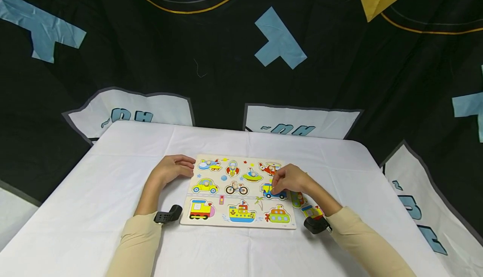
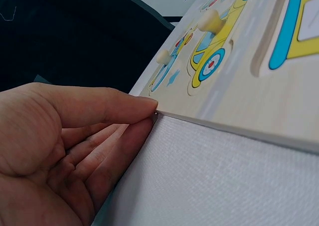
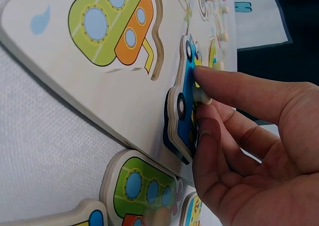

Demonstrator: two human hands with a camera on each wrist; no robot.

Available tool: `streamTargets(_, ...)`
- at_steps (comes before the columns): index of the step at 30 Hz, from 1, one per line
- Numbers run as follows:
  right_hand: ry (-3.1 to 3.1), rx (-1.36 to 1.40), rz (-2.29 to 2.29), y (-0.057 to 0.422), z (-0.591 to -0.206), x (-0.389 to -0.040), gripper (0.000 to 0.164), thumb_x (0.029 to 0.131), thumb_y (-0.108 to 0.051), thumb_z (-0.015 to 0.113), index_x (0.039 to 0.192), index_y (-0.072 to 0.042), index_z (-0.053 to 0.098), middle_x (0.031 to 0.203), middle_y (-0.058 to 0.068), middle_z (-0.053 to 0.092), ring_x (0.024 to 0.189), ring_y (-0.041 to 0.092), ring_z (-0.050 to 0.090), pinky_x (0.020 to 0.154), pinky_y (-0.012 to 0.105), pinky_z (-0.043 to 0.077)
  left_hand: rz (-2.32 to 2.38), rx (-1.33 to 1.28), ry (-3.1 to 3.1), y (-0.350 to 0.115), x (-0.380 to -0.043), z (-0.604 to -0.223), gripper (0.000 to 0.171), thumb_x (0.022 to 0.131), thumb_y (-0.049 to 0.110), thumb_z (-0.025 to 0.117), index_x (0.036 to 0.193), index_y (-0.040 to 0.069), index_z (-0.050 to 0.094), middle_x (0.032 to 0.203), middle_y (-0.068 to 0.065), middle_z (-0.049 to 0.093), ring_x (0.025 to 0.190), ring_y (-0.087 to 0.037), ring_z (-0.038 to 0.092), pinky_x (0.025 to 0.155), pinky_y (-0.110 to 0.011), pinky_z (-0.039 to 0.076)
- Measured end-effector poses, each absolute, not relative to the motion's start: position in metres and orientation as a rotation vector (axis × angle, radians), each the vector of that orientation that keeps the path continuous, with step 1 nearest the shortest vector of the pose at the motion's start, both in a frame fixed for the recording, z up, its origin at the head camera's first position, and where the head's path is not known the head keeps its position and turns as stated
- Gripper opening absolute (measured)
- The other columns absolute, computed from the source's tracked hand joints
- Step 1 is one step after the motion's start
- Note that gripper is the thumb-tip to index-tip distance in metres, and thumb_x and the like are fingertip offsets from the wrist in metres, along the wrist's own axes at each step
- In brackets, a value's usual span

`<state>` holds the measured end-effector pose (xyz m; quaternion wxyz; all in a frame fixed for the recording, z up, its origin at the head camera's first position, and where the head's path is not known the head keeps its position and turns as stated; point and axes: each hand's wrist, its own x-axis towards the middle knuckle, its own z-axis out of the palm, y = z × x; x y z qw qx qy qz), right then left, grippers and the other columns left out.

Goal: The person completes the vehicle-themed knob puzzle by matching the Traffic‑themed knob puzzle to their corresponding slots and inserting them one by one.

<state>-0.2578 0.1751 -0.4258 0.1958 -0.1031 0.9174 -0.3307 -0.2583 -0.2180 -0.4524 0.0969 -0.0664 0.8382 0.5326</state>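
Observation:
A wooden puzzle board (image 1: 241, 196) with printed vehicles lies on the table. My left hand (image 1: 172, 168) reaches to its left edge, fingertips touching the board near the corner in the left wrist view. At the right side of the board, my right hand (image 1: 292, 179) pinches the small knob of a blue and yellow truck puzzle piece (image 3: 185, 104). That piece sits tilted close over the board, its lower edge casting a dark shadow. Knobbed pieces fill several spots, among them a yellow car (image 2: 212, 49) and a bicycle (image 1: 237, 189).
Right of the board lie a loose green submarine piece (image 3: 144, 186) and a yellow and red piece (image 1: 311, 211). The front row shows knobless pictures of a train (image 1: 201, 209), a ship (image 1: 241, 212) and a submarine (image 1: 278, 215). White cloth covers the table (image 1: 211, 252).

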Motion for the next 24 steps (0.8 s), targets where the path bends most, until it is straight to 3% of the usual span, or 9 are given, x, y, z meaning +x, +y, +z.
streamTargets(24,2.555,-0.316,-0.919,0.1796,-0.4273,-0.2561,0.019,0.077,-0.020,0.087,0.084,-0.012,0.071,0.073,-0.003,0.067,0.072,0.017,0.057,0.065,0.030,0.041,1.538,-0.162,2.506,-0.2202,-0.2588,-0.4535,0.048,0.080,0.010,0.078,0.127,0.006,0.067,0.107,-0.006,0.076,0.091,-0.014,0.067,0.080,-0.025,0.051)
